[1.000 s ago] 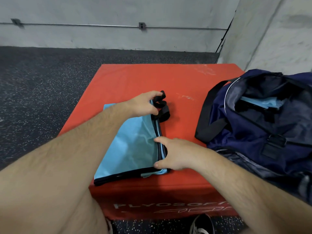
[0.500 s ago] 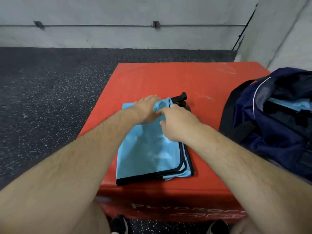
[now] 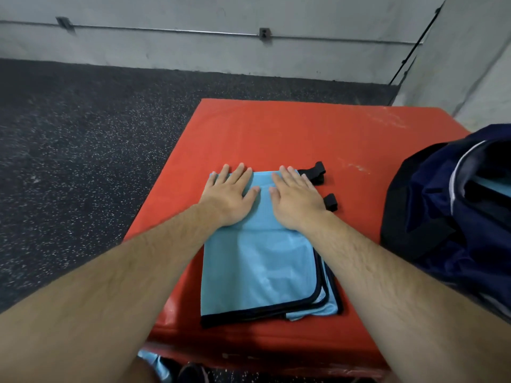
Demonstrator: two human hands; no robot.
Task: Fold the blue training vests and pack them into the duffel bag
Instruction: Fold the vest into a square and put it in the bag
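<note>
A red box (image 3: 276, 139) stands on dark speckled floor (image 3: 96, 128) by a grey wall (image 3: 249, 12) with a thin pipe (image 3: 166, 29). The folded vest (image 3: 262, 266) lies on its near part. Left hand (image 3: 231, 196) and right hand (image 3: 294, 200) press flat on it, fingers straight, slightly spread. The bag (image 3: 448, 217) sits at right.

Red box (image 3: 276, 134) — speckled floor (image 3: 83, 134), grey wall (image 3: 193, 12)

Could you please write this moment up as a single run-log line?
phase: pressing fold | left hand: flat on blue vest | right hand: flat on vest | duffel bag: right of vest, apart
</note>
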